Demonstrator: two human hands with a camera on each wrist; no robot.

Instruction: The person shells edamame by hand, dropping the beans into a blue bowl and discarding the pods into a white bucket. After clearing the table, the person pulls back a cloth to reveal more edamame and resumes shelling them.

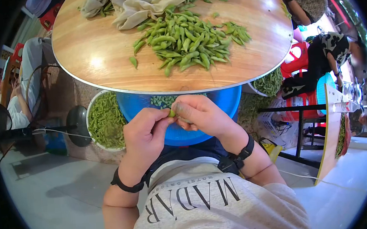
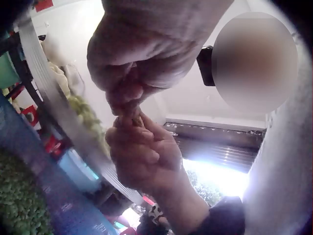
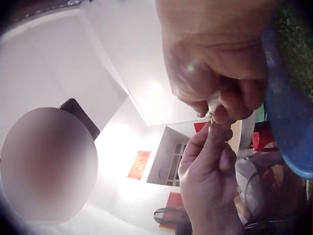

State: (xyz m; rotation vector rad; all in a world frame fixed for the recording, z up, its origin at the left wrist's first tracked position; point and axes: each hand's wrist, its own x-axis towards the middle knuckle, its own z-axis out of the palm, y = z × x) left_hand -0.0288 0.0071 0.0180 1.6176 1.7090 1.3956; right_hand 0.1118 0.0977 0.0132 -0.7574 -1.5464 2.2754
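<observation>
A small green soybean pod (image 1: 172, 113) is pinched between both hands, over a blue basin (image 1: 128, 105) at the person's lap. The left hand (image 1: 146, 129) pinches one end with thumb and forefinger. The right hand (image 1: 202, 115) grips the other end, its fingers curled. Shelled green beans (image 1: 162, 101) lie in the basin below, partly hidden by the hands. In the right wrist view the fingertips of both hands meet at the pod (image 3: 211, 117). A heap of whole pods (image 1: 187, 40) lies on the round wooden table (image 1: 90, 40) just ahead.
A white-rimmed tub of green pods or husks (image 1: 106, 121) stands left of the basin, and another tub (image 1: 268, 84) stands to the right. A pale cloth (image 1: 143, 5) lies on the table. Other people sit at left and right near red stools (image 1: 295, 59).
</observation>
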